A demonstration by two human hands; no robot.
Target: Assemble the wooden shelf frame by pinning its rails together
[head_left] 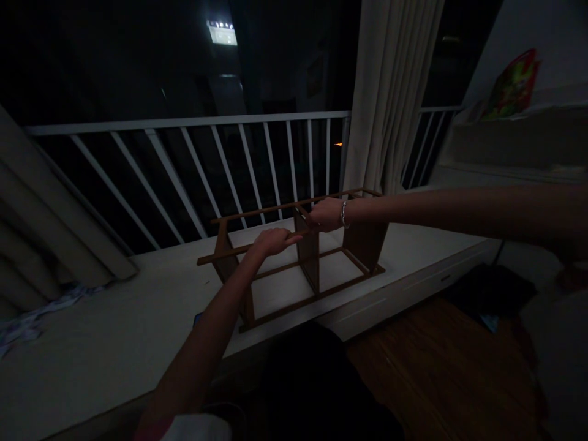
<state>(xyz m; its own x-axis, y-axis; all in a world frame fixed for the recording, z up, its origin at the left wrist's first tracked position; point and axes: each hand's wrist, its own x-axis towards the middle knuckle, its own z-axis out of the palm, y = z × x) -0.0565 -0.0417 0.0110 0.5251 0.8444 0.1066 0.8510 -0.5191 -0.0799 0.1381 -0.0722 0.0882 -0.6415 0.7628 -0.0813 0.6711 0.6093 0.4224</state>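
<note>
A brown wooden shelf rack [309, 263] lies on its side on the white window ledge [151, 306], its slim rails running left to right. My left hand [273, 241] is closed round the upper near rail, left of the middle board. Farther right, my right hand [327, 214], with a silver bracelet at the wrist, grips the same rail close to that middle board. Its fingertips are partly hidden and dim. The rack's right end board sits beneath my right forearm.
Behind the rack stands a white railing [188, 125] before a dark window. Curtains hang at the left [50, 226] and right [390, 92]. A red and green bag [512, 86] is at upper right. A dark heap [491, 291] lies on the wooden floor [422, 361].
</note>
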